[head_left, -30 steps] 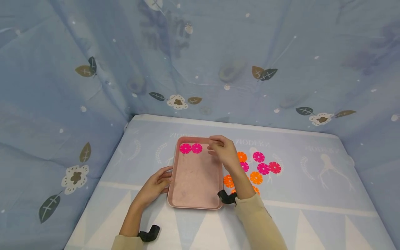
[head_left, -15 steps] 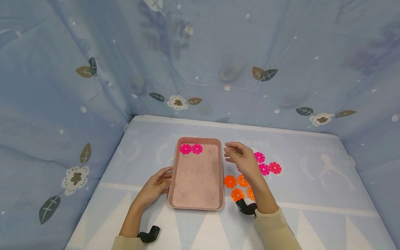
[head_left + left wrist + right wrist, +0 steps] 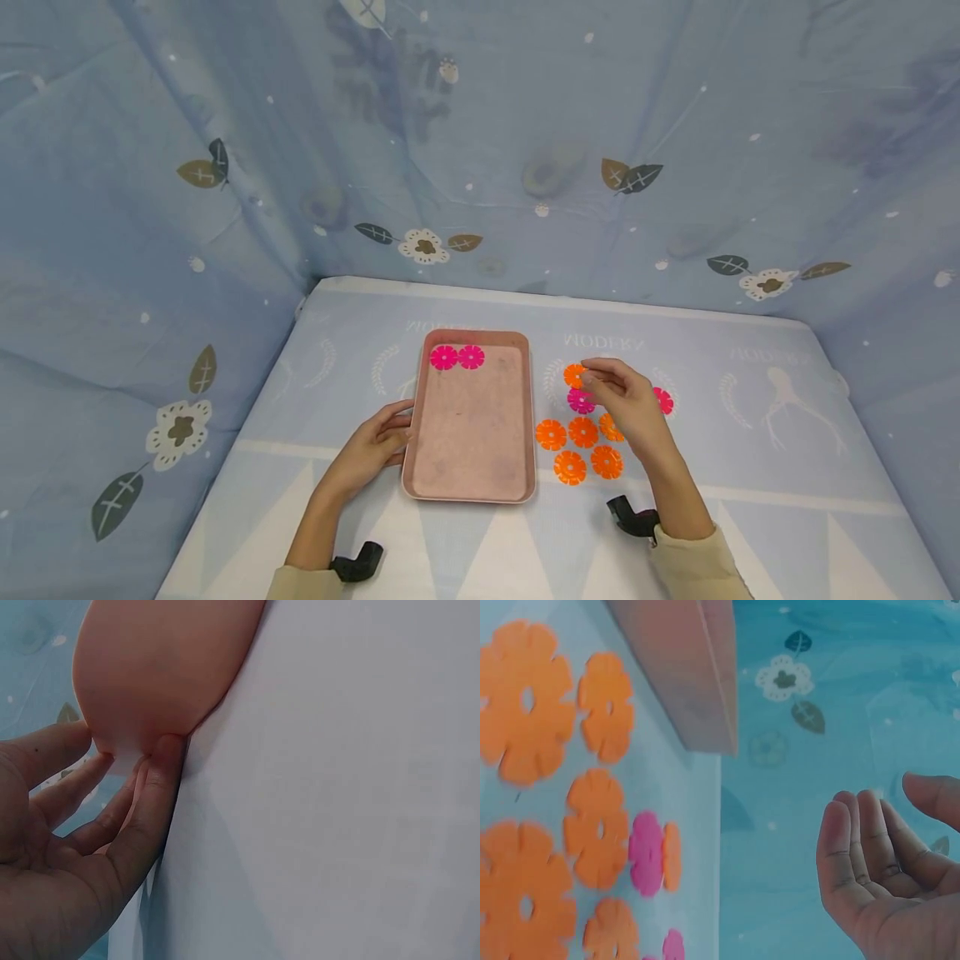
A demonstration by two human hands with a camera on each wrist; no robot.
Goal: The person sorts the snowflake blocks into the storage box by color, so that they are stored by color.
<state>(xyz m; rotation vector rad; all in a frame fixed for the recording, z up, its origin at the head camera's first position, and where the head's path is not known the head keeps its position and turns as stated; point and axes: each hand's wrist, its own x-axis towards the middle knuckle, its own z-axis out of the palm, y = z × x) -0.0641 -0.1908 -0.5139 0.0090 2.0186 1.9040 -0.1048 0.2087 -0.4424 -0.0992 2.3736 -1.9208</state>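
Tray [image 3: 472, 437], pink, rectangular, shallow, flat on the pale patterned worktop [image 3: 757, 525]; within its far left corner, a pair of pink discs [image 3: 444, 358], notched, side by side. Left hand [image 3: 371, 450]: relaxed, fingertips against the tray's left side; whether the thumb hooks the rim cannot be told. Right hand [image 3: 632, 410]: fingers loosely bent, thumb apart from them, nothing held, poised above the loose pieces to the tray's right. Loose pieces: six orange discs [image 3: 570, 468] in sight, lying flat; also two loose pink discs [image 3: 581, 401], one just below the farthest orange disc, the other partly behind the right hand; further ones may be hidden. Handling note, by judgement: thin, flat discs likely give little edge to grip, so a fingertip or nail in a notch or under the rim should serve, with a light thumb-and-finger pinch on one piece, neighbours undisturbed. Steady left fingertips would keep the tray from sliding; a low, level release should spare the laid pair a nudge.
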